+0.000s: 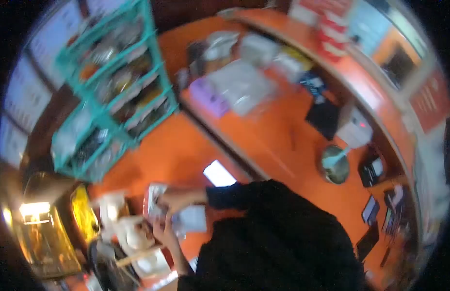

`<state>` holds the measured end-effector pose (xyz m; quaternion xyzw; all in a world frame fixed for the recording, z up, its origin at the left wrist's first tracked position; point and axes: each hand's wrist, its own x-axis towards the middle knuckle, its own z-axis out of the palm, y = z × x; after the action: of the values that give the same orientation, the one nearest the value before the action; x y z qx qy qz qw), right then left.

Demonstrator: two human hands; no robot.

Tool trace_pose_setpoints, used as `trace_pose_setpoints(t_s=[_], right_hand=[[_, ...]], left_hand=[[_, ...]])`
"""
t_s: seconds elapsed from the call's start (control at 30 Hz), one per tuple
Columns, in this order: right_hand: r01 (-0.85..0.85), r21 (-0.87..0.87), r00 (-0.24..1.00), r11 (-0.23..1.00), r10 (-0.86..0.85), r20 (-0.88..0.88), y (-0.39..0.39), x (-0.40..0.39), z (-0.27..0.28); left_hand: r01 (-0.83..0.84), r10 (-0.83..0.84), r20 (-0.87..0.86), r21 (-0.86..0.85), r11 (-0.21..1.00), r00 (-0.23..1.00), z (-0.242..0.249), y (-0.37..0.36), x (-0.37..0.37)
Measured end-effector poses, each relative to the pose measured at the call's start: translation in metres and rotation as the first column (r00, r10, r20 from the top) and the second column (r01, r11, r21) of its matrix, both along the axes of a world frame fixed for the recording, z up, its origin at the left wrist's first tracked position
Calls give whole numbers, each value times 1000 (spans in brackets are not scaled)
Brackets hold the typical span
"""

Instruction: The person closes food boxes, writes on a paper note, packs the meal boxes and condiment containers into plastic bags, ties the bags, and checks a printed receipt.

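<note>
Both my hands meet at a small whitish-grey packet-like thing with a red edge [151, 200], lying low over the orange counter. My right hand [179, 200], in a black sleeve, reaches across it with its fingers bent down onto it. From below comes my left hand [166, 234], fingers curled close to the same spot. Blur hides exactly what the fingertips pinch. A pale sheet or pad [192, 219] lies beside my hands. A lit phone-like screen [219, 173] rests farther along the counter.
A green tiered rack [157, 72] holds bagged goods. White appliance-like items [136, 235] and a glowing glass case [45, 237] stand nearby. Behind the counter gap [225, 145] lie a purple box [209, 97], clear plastic bags [242, 87] and a metal bowl [335, 167].
</note>
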<state>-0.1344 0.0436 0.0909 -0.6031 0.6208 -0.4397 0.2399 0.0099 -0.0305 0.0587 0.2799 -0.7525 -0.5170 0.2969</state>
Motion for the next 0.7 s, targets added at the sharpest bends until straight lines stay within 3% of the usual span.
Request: trace_pose_setpoints(t_s=[0.03, 0.1, 0.2, 0.3, 0.33, 0.37, 0.43, 0.47, 0.5, 0.57, 0.6, 0.7], right_hand=[[-5, 79, 995, 997, 12, -97, -1, 4, -1], [68, 28, 980, 997, -62, -188, -1, 12, -6], [18, 76, 984, 997, -4, -179, -10, -4, 3], [113, -27, 959, 993, -116, -258, -16, 3, -3], [101, 42, 968, 994, -88, -234, -17, 6, -3], [107, 38, 967, 994, -95, -236, -16, 4, -3], [48, 205, 960, 978, 12, -281, -12, 2, 8], [152, -10, 956, 988, -149, -252, -17, 1, -14], [151, -11, 956, 989, -148, -253, -15, 1, -12], [15, 24, 997, 1000, -13, -71, -12, -1, -1], [5, 24, 986, 1000, -1, -164, -14, -2, -2], [-11, 141, 985, 990, 35, -171, -17, -5, -5]], left_hand=[[4, -5, 20, 14, 1000, 1000, -21, -8, 7], [6, -13, 33, 216, 976, 999, -4, 4, 6], [78, -63, -85, 194, 978, 994, -27, -7, -7], [26, -5, -104, 199, 980, 995, -27, -1, -11], [-28, 105, -232, 310, 950, 967, -20, 10, -15], [-21, 98, -235, 307, 951, 967, -23, 7, -13], [68, -3, -166, 387, 920, 986, -26, 1, -8], [69, -15, -138, 394, 916, 990, -28, 0, -5], [69, -14, -139, 393, 917, 990, -21, 6, -5], [40, 10, -152, 327, 944, 988, -6, 14, -7], [31, 13, -165, 262, 965, 986, -12, 11, -6], [29, 30, -217, 263, 964, 976, -18, 12, -9]])
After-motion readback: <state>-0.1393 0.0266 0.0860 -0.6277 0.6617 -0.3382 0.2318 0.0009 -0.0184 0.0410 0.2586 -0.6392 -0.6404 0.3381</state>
